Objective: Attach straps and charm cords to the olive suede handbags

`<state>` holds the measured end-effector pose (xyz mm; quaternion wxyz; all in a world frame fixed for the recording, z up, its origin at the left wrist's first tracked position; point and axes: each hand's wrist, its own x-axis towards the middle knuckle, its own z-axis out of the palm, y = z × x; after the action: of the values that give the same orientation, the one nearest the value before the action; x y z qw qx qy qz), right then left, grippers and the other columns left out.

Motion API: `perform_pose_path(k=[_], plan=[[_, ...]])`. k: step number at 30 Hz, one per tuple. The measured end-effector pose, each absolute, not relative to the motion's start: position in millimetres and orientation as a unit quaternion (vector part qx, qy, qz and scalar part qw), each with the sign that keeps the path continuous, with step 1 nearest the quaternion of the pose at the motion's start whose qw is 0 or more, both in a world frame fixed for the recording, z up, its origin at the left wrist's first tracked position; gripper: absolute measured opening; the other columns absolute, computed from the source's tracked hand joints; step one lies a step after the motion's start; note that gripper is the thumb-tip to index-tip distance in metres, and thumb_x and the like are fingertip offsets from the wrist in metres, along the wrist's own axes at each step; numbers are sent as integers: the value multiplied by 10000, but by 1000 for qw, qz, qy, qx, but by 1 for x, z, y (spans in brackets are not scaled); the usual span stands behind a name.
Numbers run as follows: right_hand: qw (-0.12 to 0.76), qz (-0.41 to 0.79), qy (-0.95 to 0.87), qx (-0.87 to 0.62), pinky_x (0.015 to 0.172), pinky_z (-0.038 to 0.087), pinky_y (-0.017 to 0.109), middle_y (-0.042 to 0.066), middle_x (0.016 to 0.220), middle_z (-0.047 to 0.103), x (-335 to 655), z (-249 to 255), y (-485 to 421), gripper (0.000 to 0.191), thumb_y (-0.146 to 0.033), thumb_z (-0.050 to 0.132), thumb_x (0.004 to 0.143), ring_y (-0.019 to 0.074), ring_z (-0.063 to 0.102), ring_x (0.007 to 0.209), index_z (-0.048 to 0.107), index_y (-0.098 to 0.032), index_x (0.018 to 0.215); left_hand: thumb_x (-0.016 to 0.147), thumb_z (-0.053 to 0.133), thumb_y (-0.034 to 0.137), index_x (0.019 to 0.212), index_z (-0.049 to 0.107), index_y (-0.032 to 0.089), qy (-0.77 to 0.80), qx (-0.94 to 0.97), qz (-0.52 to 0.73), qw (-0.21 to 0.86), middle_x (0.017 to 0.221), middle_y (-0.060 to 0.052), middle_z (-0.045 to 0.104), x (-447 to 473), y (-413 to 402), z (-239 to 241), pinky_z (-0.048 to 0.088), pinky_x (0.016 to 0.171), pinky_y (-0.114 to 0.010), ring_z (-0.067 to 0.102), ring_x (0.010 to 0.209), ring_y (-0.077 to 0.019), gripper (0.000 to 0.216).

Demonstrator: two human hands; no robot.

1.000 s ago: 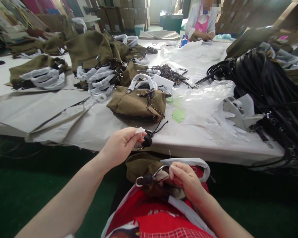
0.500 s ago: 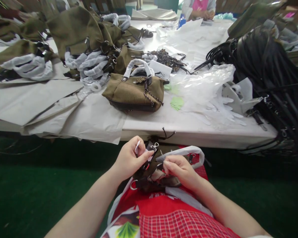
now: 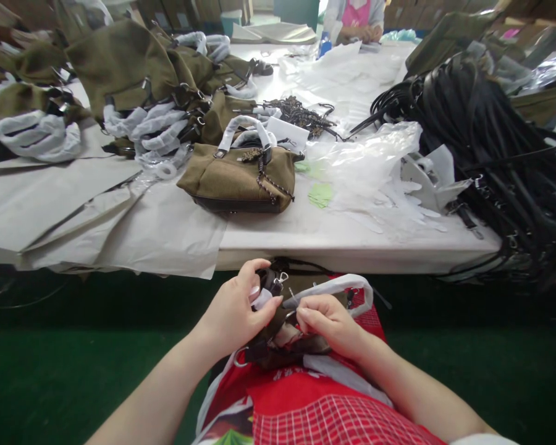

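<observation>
An olive bag (image 3: 285, 341) lies on my lap over a red apron, its handle (image 3: 338, 287) wrapped in white. My left hand (image 3: 234, 309) is closed in a pinch on a small black tag with a metal clasp (image 3: 274, 283) and a scrap of white paper. My right hand (image 3: 330, 322) is closed on the bag's metal ring and strap end, just right of the left. The two hands almost touch above the bag. A finished olive bag (image 3: 238, 179) with a braided cord lies on the table straight ahead.
The white table (image 3: 352, 244) edge runs just beyond my hands. Olive bags with wrapped handles (image 3: 134, 93) pile up at the back left, black straps (image 3: 495, 142) at the right, clear plastic bags (image 3: 375, 161) and braided cords (image 3: 301, 114) in the middle. Another person (image 3: 354, 18) works at the far end.
My left hand has come down from the table edge to my lap with the black tag, meeting the right hand on the bag. The view has tilted downward.
</observation>
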<state>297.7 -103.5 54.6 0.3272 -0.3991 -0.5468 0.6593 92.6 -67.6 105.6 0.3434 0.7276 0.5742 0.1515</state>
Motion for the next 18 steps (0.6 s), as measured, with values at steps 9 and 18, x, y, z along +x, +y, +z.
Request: perform_pose_path(k=[9, 18], plan=[[314, 681, -531, -396, 540, 334, 232, -20, 565, 491, 296, 55, -104, 403, -444, 510, 895, 103, 423, 537, 515, -171, 598, 798, 654, 304, 984, 685, 215, 531, 735, 181, 380, 931, -27, 730, 93, -75, 96, 531, 743, -279, 672, 808, -175, 208], [321, 675, -534, -396, 547, 315, 229, -27, 568, 481, 298, 51, -105, 350, -355, 494, 896, 99, 411, 543, 523, -170, 601, 766, 681, 254, 983, 723, 216, 513, 754, 199, 359, 914, -30, 738, 96, -75, 93, 525, 742, -270, 678, 813, -175, 224]])
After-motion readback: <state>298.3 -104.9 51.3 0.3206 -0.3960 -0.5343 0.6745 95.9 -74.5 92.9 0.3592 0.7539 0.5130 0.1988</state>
